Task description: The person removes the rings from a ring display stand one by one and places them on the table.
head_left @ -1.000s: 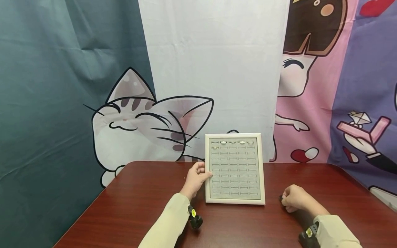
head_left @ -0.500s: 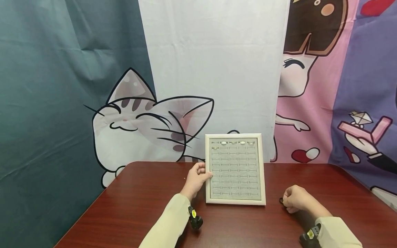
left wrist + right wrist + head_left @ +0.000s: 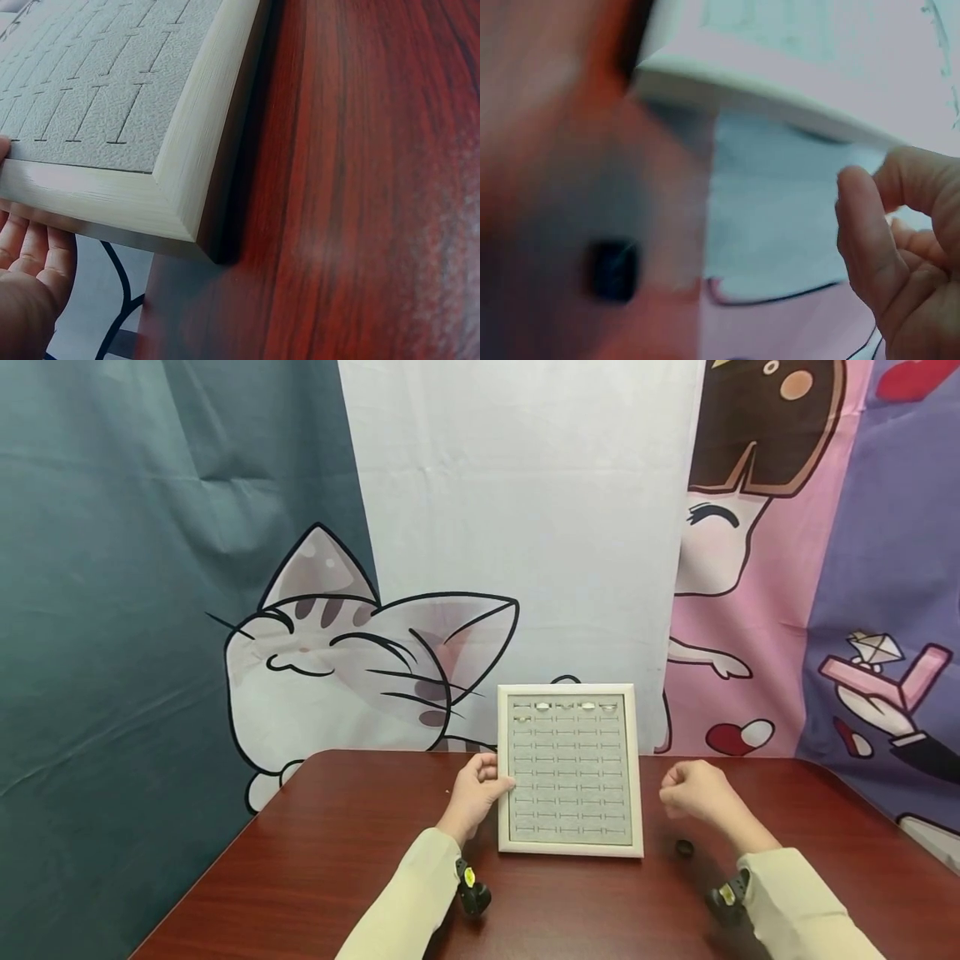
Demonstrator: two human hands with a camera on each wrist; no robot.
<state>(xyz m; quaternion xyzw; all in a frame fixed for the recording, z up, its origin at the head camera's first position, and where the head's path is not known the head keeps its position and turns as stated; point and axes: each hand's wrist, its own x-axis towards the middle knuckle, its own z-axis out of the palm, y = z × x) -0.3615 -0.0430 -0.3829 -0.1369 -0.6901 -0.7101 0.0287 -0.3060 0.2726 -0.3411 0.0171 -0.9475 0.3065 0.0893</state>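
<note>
With my left hand (image 3: 471,795) I grip the left edge of a pale frame (image 3: 503,735), thumb on the front and fingers behind. The frame stands on the reddish-brown tabletop (image 3: 315,835), its face toward me. Inside it is a grey pad (image 3: 568,781) with rows of slots; rings (image 3: 543,706) sit along the top row, and one more at the left end of the second.

My right hand (image 3: 697,791) is in the air just to the right of the frame, apart from it, fingers curled and thumb close to the index finger; I cannot tell whether anything is pinched there. Below it, a small black thing (image 3: 684,848) lies on the tabletop, its shape too blurred to name.
</note>
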